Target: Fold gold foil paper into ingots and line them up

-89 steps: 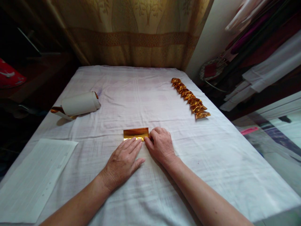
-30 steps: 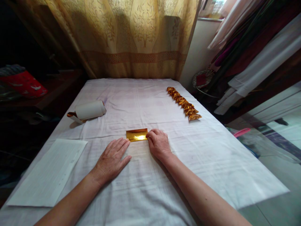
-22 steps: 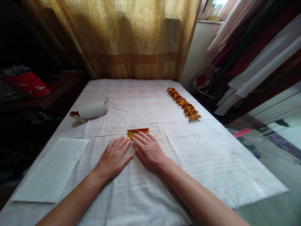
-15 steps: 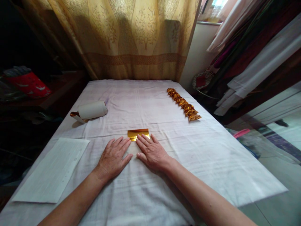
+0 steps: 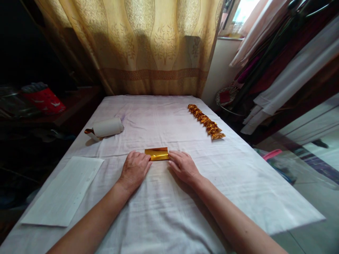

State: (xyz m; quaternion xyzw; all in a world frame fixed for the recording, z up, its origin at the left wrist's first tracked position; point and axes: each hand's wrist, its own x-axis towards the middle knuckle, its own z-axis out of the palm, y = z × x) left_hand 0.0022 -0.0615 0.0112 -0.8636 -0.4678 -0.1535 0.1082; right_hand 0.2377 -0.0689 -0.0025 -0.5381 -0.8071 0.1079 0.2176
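Observation:
A small rectangle of shiny gold foil paper [image 5: 156, 153] lies on the white cloth near the middle of the table, with a bright crease along its near edge. My left hand [image 5: 135, 168] has its fingers curled over the foil's lower left corner. At the opposite side, my right hand [image 5: 184, 165] pinches the right edge, fingers close together and thumb below. The fingertips partly cover both ends of the foil.
A row of folded gold foil pieces [image 5: 205, 121] sits at the back right. On the left are a white-backed foil roll [image 5: 108, 127] and a white paper sheet [image 5: 63, 192]. The cloth-covered table [image 5: 159, 116] reaches a patterned curtain [image 5: 148, 46]; clothes [image 5: 286, 81] hang at right.
Both hands were flat with fingers spread over the foil's near edge. They have moved apart to its two ends, and their fingers have closed there. The view has shifted slightly.

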